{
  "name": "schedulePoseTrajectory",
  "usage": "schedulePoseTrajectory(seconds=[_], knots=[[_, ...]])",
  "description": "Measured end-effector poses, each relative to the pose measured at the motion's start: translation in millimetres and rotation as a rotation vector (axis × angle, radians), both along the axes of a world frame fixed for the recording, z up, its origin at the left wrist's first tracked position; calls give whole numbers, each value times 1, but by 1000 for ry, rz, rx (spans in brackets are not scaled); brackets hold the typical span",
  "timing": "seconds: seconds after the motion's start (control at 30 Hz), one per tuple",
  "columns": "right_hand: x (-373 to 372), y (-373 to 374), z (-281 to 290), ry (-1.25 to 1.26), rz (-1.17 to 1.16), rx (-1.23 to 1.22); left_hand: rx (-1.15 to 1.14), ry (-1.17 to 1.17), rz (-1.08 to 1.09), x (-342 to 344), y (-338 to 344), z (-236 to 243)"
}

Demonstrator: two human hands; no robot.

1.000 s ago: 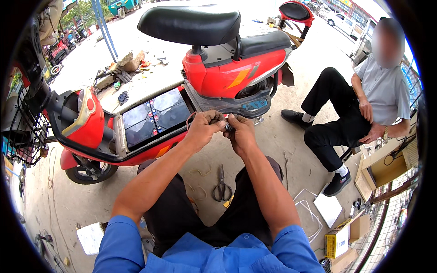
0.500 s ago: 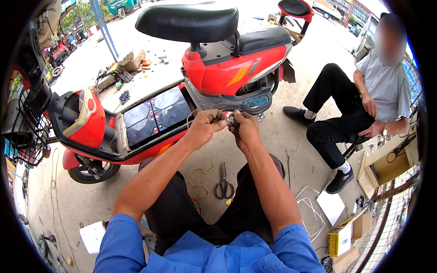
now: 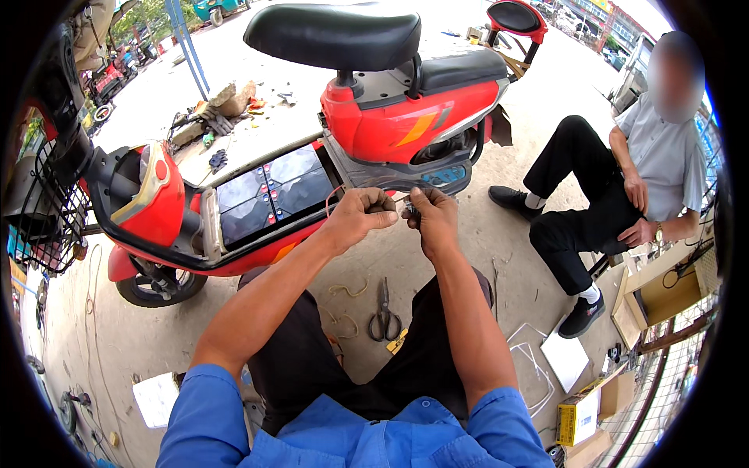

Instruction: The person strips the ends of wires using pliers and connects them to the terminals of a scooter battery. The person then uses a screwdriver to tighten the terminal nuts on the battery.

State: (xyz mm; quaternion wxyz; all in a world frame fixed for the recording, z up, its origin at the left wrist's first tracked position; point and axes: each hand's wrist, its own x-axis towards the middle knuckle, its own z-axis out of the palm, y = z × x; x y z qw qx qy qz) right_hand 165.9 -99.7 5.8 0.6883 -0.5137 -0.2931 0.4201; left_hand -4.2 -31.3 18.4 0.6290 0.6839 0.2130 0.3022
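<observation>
My left hand [image 3: 360,218] is closed, thumb and fingertips pinched on a thin wire; a loop of reddish wire [image 3: 328,201] shows beside its knuckles. Close by on the right, my right hand [image 3: 434,222] pinches a small dark metallic part [image 3: 409,206], whose exact kind is too small to make out. A narrow gap separates the fingertips of the two hands. Just beyond them stands a red electric scooter [image 3: 367,117]. Its floor compartment lies uncovered, showing several dark batteries [image 3: 296,181] with red terminals.
Scissors [image 3: 383,316] lie on the ground between my knees, with a yellow item [image 3: 398,341] beside them. A person [image 3: 663,156] sits at the right. Near that person are a white panel [image 3: 565,355] and a yellow carton [image 3: 577,417]. Rubble [image 3: 234,101] lies beyond the scooter.
My hands have drawn slightly apart, opening a small gap between their fingertips. The small part stays in my right fingers. The view has shifted a little, so the scooter appears farther right.
</observation>
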Motion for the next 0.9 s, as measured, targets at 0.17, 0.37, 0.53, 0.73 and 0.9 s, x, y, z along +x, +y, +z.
schedulePoseTrajectory(seconds=[0.17, 0.37, 0.53, 0.73, 0.9], knots=[[8, -8, 4, -242, 33, 5, -140, -16, 138, 4, 6, -5], [3, -12, 10, -575, 94, 18, -248, 117, 79, 6, 12, -16], [-13, -23, 33, -1004, 74, 185, -299, 152, 81, 8, 12, -14], [-12, -18, 22, -1131, -19, 206, -442, 75, 62, 8, 14, -15], [-11, -18, 18, -989, 120, 138, -485, 50, 53, 10, 15, -18]])
